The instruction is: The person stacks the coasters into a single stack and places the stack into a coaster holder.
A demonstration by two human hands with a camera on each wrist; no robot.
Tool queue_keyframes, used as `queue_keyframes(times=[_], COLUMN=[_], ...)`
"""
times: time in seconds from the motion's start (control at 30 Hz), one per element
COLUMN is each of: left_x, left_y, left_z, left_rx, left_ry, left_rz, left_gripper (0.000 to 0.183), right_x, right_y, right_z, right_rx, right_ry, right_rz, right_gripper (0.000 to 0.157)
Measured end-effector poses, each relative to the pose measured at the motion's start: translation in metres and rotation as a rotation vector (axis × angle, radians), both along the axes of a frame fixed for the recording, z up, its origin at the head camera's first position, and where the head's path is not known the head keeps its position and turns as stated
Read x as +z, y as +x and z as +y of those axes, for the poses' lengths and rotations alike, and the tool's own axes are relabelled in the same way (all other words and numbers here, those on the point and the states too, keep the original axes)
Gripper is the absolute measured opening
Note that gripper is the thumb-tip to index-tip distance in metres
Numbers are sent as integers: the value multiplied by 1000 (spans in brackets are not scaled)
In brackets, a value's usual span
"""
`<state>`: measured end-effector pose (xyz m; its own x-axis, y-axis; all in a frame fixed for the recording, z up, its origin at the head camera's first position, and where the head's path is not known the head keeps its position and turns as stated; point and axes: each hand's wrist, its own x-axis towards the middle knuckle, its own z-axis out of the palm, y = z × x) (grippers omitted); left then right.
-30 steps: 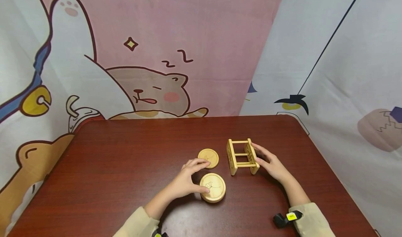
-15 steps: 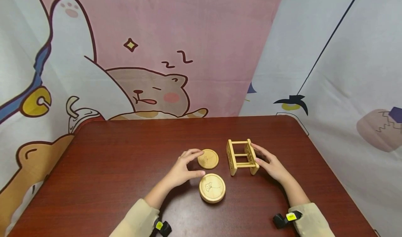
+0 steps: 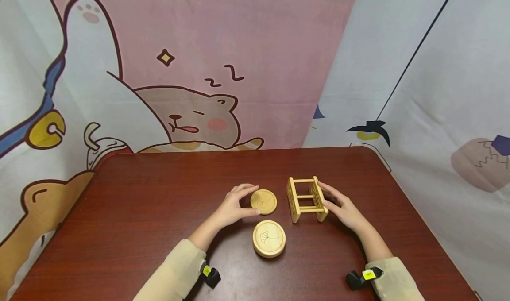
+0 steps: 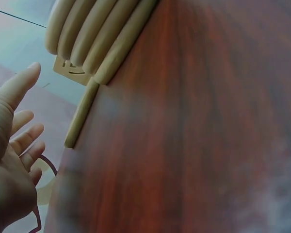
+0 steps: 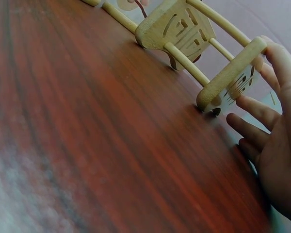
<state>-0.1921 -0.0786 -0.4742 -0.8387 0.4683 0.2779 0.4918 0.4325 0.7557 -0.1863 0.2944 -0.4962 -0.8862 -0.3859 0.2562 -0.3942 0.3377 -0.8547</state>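
Note:
A single round wooden coaster [image 3: 264,202] with an engraved leaf lies flat on the table. My left hand [image 3: 235,207] is spread at its left side, index fingertip at the far edge and thumb tip at the near edge. In the left wrist view that hand [image 4: 14,145] has its fingers loosely extended. Nearer me sits a stack of several matching coasters [image 3: 269,239], seen edge-on as layered discs [image 4: 94,39]. A wooden rack [image 3: 306,199] with rods and cut-out side panels stands to the right. My right hand [image 3: 345,208] touches its right panel [image 5: 233,77] with relaxed fingertips.
The dark red-brown wooden table [image 3: 159,230] reaches to a cartoon-printed cloth backdrop [image 3: 271,62] behind and at the sides. Black wrist cameras [image 3: 212,278] are strapped at both beige sleeves [image 3: 175,270].
My left hand has moved from over the coaster stack, away from me, to the left side of the single coaster. The right hand and rack stay where they were.

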Motion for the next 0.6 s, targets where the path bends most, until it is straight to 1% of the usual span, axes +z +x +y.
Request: queue_keyframes(times=[0.2,0.33,0.43,0.6], left_x=[-4,-6,-9,-12], left_y=[-9,-13,-17,-20], left_z=[4,6,8,11], left_rx=[-15,-8,-4,-16], left_ry=[-63,-86,-122,-168], left_rz=[-31,-26,-30,-32], left_gripper=[73,74,76,79], right_x=[0,-1,-1,-1], right_y=[0,0,-1,-1], right_z=[1,1,2,2], right_rx=[-8,-6,5,10], right_ry=[7,3,2,2], right_rz=[-7,-10,8,12], right_gripper=[52,52,52,52])
